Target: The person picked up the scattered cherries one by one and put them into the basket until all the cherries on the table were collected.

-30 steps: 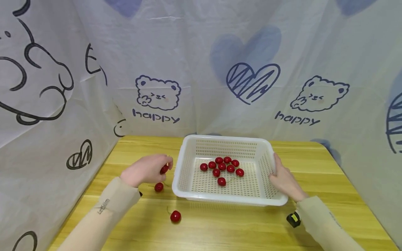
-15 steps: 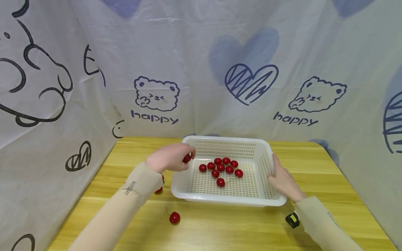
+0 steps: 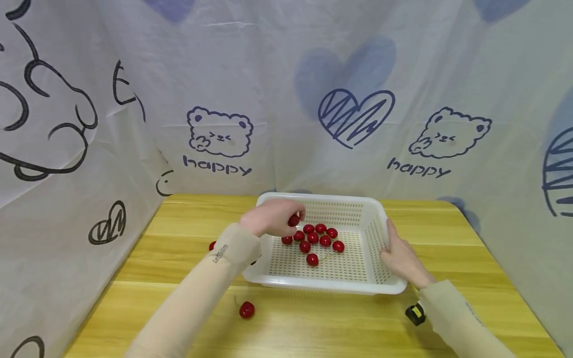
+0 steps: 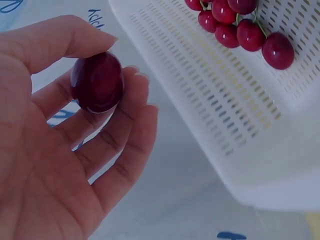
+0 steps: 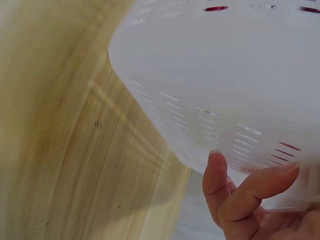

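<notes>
My left hand (image 3: 270, 217) is over the left part of a white slotted plastic basket (image 3: 322, 283). It pinches a dark red cherry (image 4: 97, 82) between thumb and fingertips, with the other fingers loosely bent behind. Below and to the right of that hand, several red cherries (image 3: 312, 238) lie clustered on the basket floor, some with green stems. My right hand (image 3: 405, 258) holds the basket's right side at the rim. In the right wrist view, bent fingers (image 5: 250, 197) show at the white wall.
The basket stands on a yellow wood-grain table (image 3: 313, 328). One cherry (image 3: 246, 310) with its stem lies in front of the basket. Another cherry (image 3: 212, 245) peeks out left of my left sleeve, mostly hidden. A printed white cloth (image 3: 286, 99) hangs behind the table.
My left hand has carried the cherry rightward, from beside the basket to over its inside. My left sleeve now covers part of a table cherry. The right hand keeps its hold.
</notes>
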`<state>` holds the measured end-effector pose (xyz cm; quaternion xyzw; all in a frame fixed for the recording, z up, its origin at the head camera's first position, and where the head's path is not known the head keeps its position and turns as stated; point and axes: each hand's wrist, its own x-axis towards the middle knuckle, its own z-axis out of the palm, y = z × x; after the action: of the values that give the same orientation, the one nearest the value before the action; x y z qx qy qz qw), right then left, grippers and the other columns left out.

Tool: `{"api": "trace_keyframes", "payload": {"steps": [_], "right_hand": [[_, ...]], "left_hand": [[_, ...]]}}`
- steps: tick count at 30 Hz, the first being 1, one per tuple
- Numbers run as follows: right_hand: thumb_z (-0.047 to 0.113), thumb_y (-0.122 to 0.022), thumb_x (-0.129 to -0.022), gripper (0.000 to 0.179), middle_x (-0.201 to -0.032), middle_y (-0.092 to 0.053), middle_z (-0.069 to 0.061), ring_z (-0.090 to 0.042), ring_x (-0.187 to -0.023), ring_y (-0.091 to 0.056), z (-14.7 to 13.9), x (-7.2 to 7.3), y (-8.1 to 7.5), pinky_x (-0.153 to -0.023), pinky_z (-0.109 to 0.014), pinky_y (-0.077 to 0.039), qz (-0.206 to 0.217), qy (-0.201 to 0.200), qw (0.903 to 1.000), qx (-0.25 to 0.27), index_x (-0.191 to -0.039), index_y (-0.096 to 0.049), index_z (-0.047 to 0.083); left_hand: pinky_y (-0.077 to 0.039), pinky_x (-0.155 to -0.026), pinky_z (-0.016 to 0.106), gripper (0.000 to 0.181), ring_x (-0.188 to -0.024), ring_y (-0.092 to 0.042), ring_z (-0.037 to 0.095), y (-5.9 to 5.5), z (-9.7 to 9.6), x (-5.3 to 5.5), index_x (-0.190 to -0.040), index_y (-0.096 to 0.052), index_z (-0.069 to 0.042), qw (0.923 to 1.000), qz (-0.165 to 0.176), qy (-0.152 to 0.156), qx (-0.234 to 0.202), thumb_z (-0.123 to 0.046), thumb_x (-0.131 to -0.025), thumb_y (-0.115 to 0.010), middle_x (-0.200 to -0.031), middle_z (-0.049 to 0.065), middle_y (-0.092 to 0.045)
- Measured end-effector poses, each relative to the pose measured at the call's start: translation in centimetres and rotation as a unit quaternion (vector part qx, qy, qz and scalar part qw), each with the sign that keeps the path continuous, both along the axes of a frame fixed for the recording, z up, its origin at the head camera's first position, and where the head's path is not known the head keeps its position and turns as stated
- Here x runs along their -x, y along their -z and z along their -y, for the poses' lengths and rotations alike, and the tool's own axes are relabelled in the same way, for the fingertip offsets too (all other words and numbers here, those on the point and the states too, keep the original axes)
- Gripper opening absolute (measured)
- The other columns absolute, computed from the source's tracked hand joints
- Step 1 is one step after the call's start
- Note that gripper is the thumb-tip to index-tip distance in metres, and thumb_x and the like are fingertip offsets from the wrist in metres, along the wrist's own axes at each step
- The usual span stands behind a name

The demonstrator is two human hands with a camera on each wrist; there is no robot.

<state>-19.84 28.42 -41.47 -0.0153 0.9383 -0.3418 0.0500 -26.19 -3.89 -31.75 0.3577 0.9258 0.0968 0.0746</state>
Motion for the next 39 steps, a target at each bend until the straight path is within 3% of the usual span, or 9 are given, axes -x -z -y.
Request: {"api": "trace_keyframes", "payload": {"steps": [6,13,22,29,34,39], "right_hand": [[0.005,-0.046,-0.094,0.088,-0.141,-0.037,-0.050,-0.032,-0.080,-0.072,0.1,-0.2,0.0,-0.058,-0.036,-0.061,-0.003,0.001,0.9999,-0.011,-0.158,0.014,-0.002],[0.005,-0.046,-0.093,0.088,-0.141,-0.038,-0.050,-0.032,-0.081,-0.072,0.0,-0.2,0.2,-0.059,-0.036,-0.061,-0.010,0.002,0.9998,-0.016,-0.158,0.012,-0.003],[0.005,-0.045,-0.091,0.088,-0.140,-0.040,-0.050,-0.038,-0.087,-0.072,0.0,-0.1,0.2,-0.065,-0.041,-0.062,-0.015,0.005,0.9997,-0.020,-0.158,0.010,-0.003],[0.004,-0.045,-0.090,0.088,-0.142,-0.039,-0.049,-0.042,-0.092,-0.072,0.0,-0.1,0.1,-0.067,-0.041,-0.063,-0.011,0.006,0.9998,-0.018,-0.158,0.010,-0.003],[0.004,-0.045,-0.091,0.088,-0.141,-0.039,-0.049,-0.040,-0.089,-0.072,0.1,-0.2,0.1,-0.063,-0.039,-0.062,-0.005,0.010,0.9999,-0.009,-0.159,0.011,0.000],[0.005,-0.045,-0.091,0.087,-0.141,-0.040,-0.048,-0.040,-0.090,-0.072,0.0,-0.2,0.1,-0.064,-0.039,-0.062,-0.009,0.011,0.9998,-0.015,-0.159,0.009,-0.001]], "left_hand": [[-0.048,-0.072,0.022,0.021,-0.078,-0.056,0.010,0.9,-1.7,0.6,-0.109,-0.066,-0.017,0.9999,-0.005,0.007,0.012,-0.013,-0.089,-0.068,-0.086,-0.005,-0.062],[-0.050,-0.073,0.023,0.021,-0.082,-0.057,0.011,2.4,-3.6,0.9,-0.110,-0.064,-0.022,0.9998,0.013,0.001,0.013,-0.016,-0.091,-0.069,-0.089,-0.006,-0.063],[-0.047,-0.070,0.022,0.017,-0.080,-0.055,0.010,4.8,-6.1,1.5,-0.106,-0.066,-0.017,0.9979,0.006,0.046,0.045,-0.017,-0.089,-0.071,-0.085,-0.006,-0.060],[-0.047,-0.073,0.022,0.017,-0.082,-0.055,0.011,6.6,-6.9,1.8,-0.101,-0.067,-0.017,0.9967,0.019,0.042,0.067,-0.011,-0.086,-0.072,-0.086,-0.007,-0.061],[-0.046,-0.073,0.022,0.014,-0.082,-0.055,0.012,7.2,-7.1,1.8,-0.094,-0.067,-0.018,0.9960,0.015,0.039,0.078,-0.010,-0.084,-0.073,-0.083,-0.007,-0.060],[-0.047,-0.077,0.021,0.019,-0.085,-0.054,0.010,7.6,-7.3,1.7,-0.101,-0.071,-0.019,0.9941,0.005,0.031,0.103,-0.012,-0.084,-0.074,-0.086,-0.008,-0.060]]}}
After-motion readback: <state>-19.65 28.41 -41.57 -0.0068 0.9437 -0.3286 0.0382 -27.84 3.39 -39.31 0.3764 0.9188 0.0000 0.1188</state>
